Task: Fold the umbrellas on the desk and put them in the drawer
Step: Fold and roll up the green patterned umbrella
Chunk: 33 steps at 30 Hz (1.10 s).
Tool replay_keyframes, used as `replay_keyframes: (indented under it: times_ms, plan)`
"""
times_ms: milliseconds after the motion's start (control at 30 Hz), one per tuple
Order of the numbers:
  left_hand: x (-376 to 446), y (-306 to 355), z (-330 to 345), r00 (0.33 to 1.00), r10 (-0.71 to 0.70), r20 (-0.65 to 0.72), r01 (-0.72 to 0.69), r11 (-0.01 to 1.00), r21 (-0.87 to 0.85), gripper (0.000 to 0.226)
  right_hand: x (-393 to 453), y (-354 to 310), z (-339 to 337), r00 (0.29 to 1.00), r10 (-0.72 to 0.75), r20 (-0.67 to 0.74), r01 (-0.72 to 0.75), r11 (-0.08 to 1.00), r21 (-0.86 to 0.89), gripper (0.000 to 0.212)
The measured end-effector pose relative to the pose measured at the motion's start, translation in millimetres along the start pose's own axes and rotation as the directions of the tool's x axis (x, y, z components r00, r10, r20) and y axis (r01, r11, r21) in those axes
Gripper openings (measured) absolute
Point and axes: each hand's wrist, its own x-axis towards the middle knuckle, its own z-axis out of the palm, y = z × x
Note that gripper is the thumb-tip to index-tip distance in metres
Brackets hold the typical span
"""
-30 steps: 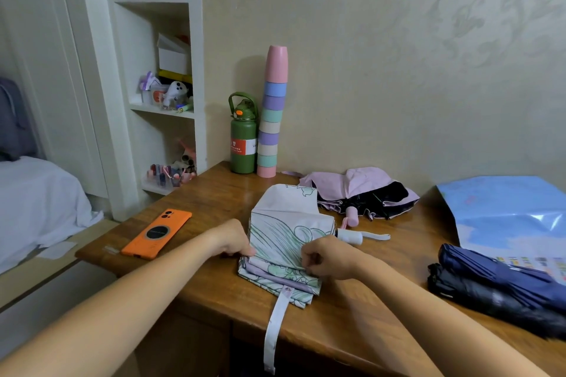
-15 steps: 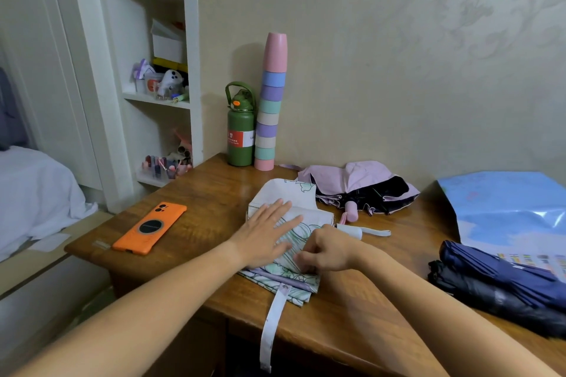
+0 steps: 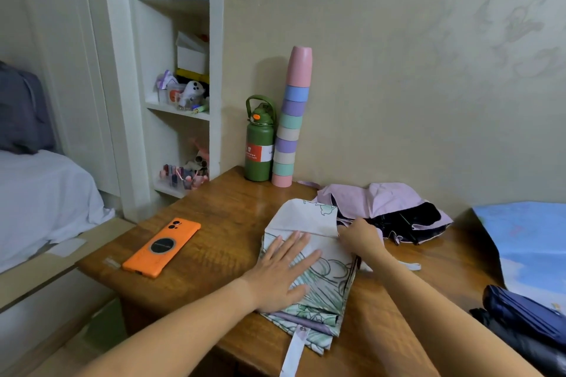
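You are partway through the first of the folds, not near the end of the job. The white umbrella with green line drawings (image 3: 315, 272) lies flattened near the front edge of the desk (image 3: 226, 223), its panels stacked into pleats and its closing strap (image 3: 292, 352) hanging over that edge, not yet wrapped. Your left hand (image 3: 281, 269) lies flat on the fabric with straight, spread fingers, pressing the pleats down. Your right hand (image 3: 358, 238) is at the far right corner of the same fabric with fingers curled at a fold; they seem to pinch the cloth, though the fingertips are hidden. By my reading this umbrella needs rolling and strapping before it can be stowed. The pink-and-black umbrella (image 3: 395, 211), near the back edge of the desk just behind your right hand, is a loose, rumpled heap, so it looks untouched. At the right edge, the dark blue umbrella (image 3: 523, 315) lies collapsed on top of another dark one, neater but not put away. No drawer shows in this view, so nothing appears stowed yet.
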Motion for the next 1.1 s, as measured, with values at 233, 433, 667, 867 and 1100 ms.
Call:
replay_keyframes:
  times_ms: [233, 433, 667, 867, 1100]
  plan:
    - [-1.8, -1.4, -3.4, 1.000, 0.018, 0.000, -0.018, 0.997, -0.081, 0.071, 32.9, -15.5, 6.5, 0.955, 0.164, 0.247, -0.279, 0.784, 0.555, 0.024]
    - [-1.8, -2.6, -3.4, 1.000, 0.022, -0.007, -0.023, 0.993, -0.116, 0.071, 38.0, -24.4, -7.0, 0.942, 0.164, 0.293, -0.329, 0.627, 0.706, 0.027]
    - [-1.6, -2.7, -4.5, 1.000, 0.011, 0.012, -0.010, 0.993, -0.121, 0.070, 13.5, -47.2, -21.2, 0.996, 0.009, 0.086, -0.072, 0.638, 0.766, 0.060]
    - [-0.6, -2.8, 1.7, 0.998, 0.010, -0.060, -0.017, 0.993, -0.113, 0.071, -5.0, -37.1, -32.9, 0.968, -0.226, -0.106, 0.226, 0.618, 0.753, 0.037]
    - [-0.4, -3.6, -7.8, 0.849, -0.373, -0.375, -0.008, 0.700, -0.714, 0.041, -49.3, -10.6, -45.4, 0.899, -0.437, 0.008, 0.299, 0.627, 0.720, 0.056]
